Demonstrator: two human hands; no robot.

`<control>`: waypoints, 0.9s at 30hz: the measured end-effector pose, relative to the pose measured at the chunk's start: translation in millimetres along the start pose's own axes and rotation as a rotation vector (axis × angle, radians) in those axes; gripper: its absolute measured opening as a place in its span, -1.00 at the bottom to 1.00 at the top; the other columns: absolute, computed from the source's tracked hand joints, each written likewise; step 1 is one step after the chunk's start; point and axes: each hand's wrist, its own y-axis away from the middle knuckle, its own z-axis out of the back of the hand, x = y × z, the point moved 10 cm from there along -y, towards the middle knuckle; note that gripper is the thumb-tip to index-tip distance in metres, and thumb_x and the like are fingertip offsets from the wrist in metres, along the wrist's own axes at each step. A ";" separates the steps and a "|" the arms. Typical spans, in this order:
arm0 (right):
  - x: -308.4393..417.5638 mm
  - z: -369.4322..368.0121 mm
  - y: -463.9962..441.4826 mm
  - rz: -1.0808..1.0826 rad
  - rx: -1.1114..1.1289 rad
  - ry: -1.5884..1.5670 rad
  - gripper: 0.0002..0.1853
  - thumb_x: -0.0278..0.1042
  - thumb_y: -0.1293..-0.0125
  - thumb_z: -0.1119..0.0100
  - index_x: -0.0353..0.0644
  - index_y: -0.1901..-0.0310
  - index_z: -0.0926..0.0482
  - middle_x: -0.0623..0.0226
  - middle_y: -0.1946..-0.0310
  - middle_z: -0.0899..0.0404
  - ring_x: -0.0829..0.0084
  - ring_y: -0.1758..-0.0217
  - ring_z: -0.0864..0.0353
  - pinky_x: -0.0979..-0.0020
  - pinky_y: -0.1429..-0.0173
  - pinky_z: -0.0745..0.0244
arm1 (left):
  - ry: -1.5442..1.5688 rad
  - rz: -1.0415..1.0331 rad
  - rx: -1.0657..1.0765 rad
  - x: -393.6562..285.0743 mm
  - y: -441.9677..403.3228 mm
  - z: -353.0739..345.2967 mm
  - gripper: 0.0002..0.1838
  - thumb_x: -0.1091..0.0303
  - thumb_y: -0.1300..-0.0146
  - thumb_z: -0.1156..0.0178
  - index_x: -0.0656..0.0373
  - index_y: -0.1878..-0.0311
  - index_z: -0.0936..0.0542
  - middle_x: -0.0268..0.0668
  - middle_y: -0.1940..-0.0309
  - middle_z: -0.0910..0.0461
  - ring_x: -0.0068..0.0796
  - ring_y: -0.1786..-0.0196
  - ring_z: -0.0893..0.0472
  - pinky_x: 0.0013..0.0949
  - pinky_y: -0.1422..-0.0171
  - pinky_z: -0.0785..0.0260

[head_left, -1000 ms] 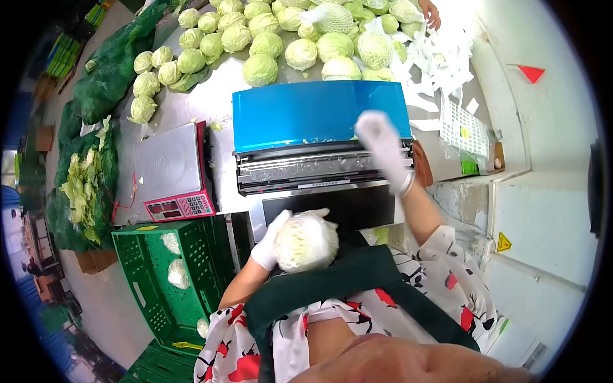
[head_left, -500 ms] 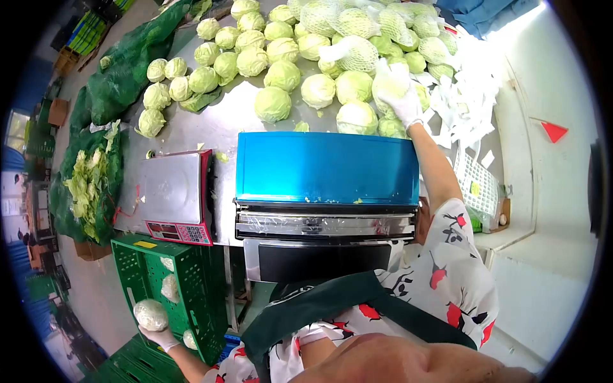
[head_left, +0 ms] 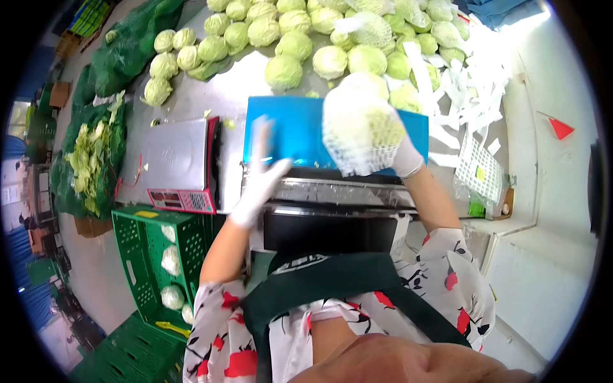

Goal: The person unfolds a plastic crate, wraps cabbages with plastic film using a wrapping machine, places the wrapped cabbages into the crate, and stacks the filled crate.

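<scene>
My right hand (head_left: 408, 153), in a white glove, grips a cabbage in a white foam net (head_left: 361, 127) and holds it above the blue top (head_left: 284, 127) of a wrapping machine. Some of its fingers are hidden behind the cabbage. My left hand (head_left: 263, 182), also gloved, is over the left part of the machine with thumb and fingers apart and nothing in it; the fingertips are smeared by motion. Below both hands runs the machine's metal front strip (head_left: 332, 191), with crumpled film on it.
Many loose cabbages (head_left: 283, 72) cover the back of the table, some in foam nets. A scale (head_left: 175, 156) stands left of the machine. A green crate (head_left: 134, 255) holds several wrapped cabbages. White foam strips (head_left: 454, 96) and a white basket (head_left: 480, 172) lie on the right.
My left hand has let go of a wrapped cabbage, now in the crate, and moved up over the machine. My right hand has brought a netted cabbage from the pile toward me.
</scene>
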 end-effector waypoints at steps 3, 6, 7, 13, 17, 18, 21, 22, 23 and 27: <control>-13.7 -22.0 20.0 -0.081 -0.345 0.460 -0.48 0.02 -0.54 0.01 -0.22 -0.31 -0.42 0.22 -0.11 -0.58 0.39 -0.18 -0.58 0.39 -0.32 -0.44 | 0.348 0.102 0.148 19.3 -26.6 -70.8 0.04 0.18 -0.22 -0.40 0.15 -0.62 0.03 0.04 -0.53 -0.16 -0.13 -0.58 -0.17 -0.20 -0.59 -0.05; 8.0 -17.5 47.3 -0.038 -0.623 0.948 -0.52 0.00 -0.57 0.02 -0.32 -0.04 -0.63 0.08 0.09 -0.68 0.42 0.00 -0.65 0.38 -0.11 -0.51 | -0.036 0.096 0.168 43.1 -28.0 -66.5 -0.06 0.12 -0.27 -0.36 0.11 -0.60 -0.09 -0.02 -0.50 -0.24 -0.21 -0.51 -0.29 -0.26 -0.56 -0.12; -9.0 -13.9 48.9 -0.056 -0.558 0.698 -0.56 -0.05 -0.57 0.03 -0.32 -0.04 -0.63 0.05 0.08 -0.67 0.38 0.01 -0.65 0.37 -0.12 -0.50 | -0.135 0.086 0.191 28.8 -28.0 -66.8 -0.01 0.07 -0.22 -0.39 0.17 -0.59 -0.08 0.03 -0.48 -0.25 -0.16 -0.51 -0.28 -0.24 -0.57 -0.12; 29.3 -26.6 145.1 0.339 -0.943 0.990 -0.66 -0.26 -0.52 -0.04 -0.36 -0.12 -0.52 0.01 -0.01 -0.63 0.09 -0.10 -0.59 0.23 -0.21 -0.43 | -0.326 -0.107 -0.101 -5.2 12.5 11.4 0.02 0.06 -0.16 -0.45 0.31 -0.54 -0.13 0.01 -0.22 -0.52 -0.13 -0.28 -0.48 -0.09 -0.40 -0.29; -4.9 -23.9 210.6 -0.007 -1.159 1.801 -0.47 0.01 -0.35 -0.23 -0.29 -0.14 -0.53 0.00 0.09 -0.58 0.00 -0.13 -0.48 -0.02 -0.31 -0.24 | -1.105 0.035 -0.139 37.5 80.0 59.2 -0.08 0.05 -0.15 -0.43 0.30 -0.48 -0.27 -0.20 0.18 -0.67 -0.16 0.02 -0.53 -0.09 -0.13 -0.26; -9.5 -37.5 202.9 -0.010 -1.149 1.889 -0.47 0.03 -0.35 -0.21 -0.28 -0.14 -0.53 0.01 0.11 -0.58 0.00 -0.11 -0.48 -0.03 -0.35 -0.22 | -1.161 -0.061 -0.169 38.2 85.4 50.4 -0.08 0.04 -0.15 -0.42 0.29 -0.48 -0.27 -0.25 0.24 -0.68 -0.16 0.03 -0.53 -0.06 -0.15 -0.26; -26.8 -29.1 182.3 -0.101 -1.185 1.817 -0.58 -0.07 -0.38 -0.19 -0.24 -0.08 -0.60 0.05 0.20 -0.60 0.05 -0.05 -0.50 0.05 -0.41 -0.22 | -0.880 -0.041 -0.194 66.5 81.4 25.5 -0.19 0.23 -0.22 -0.37 0.21 -0.50 -0.27 -0.31 0.29 -0.70 -0.26 0.05 -0.57 -0.21 -0.26 -0.31; -33.5 -3.2 191.5 -0.072 -1.144 1.525 -0.64 -0.15 -0.38 -0.20 -0.26 -0.02 -0.63 0.09 0.22 -0.64 0.11 -0.04 -0.53 0.14 -0.36 -0.29 | -0.698 -0.010 -0.186 71.9 79.7 26.3 -0.30 0.30 -0.25 -0.33 0.19 -0.45 -0.37 -0.30 0.29 -0.70 -0.31 0.09 -0.59 -0.25 -0.23 -0.34; -39.0 23.4 200.3 -0.039 -1.095 1.235 -0.70 -0.22 -0.38 -0.21 -0.29 0.03 -0.66 0.14 0.23 -0.67 0.17 -0.02 -0.57 0.23 -0.32 -0.35 | -0.515 0.014 -0.180 75.8 76.5 27.3 -0.41 0.37 -0.28 -0.30 0.16 -0.39 -0.46 -0.30 0.30 -0.69 -0.37 0.12 -0.61 -0.29 -0.20 -0.38; 3.5 -36.2 222.9 -0.238 -0.639 0.622 -0.81 -0.49 -0.36 -0.17 -0.30 0.06 -0.71 0.32 0.20 -0.70 0.42 0.08 -0.61 0.46 -0.16 -0.43 | -0.161 0.034 0.374 25.0 101.7 17.1 -0.78 0.46 -0.35 -0.24 0.18 -0.01 -0.75 -0.30 0.27 -0.66 -0.54 0.17 -0.59 -0.44 0.02 -0.45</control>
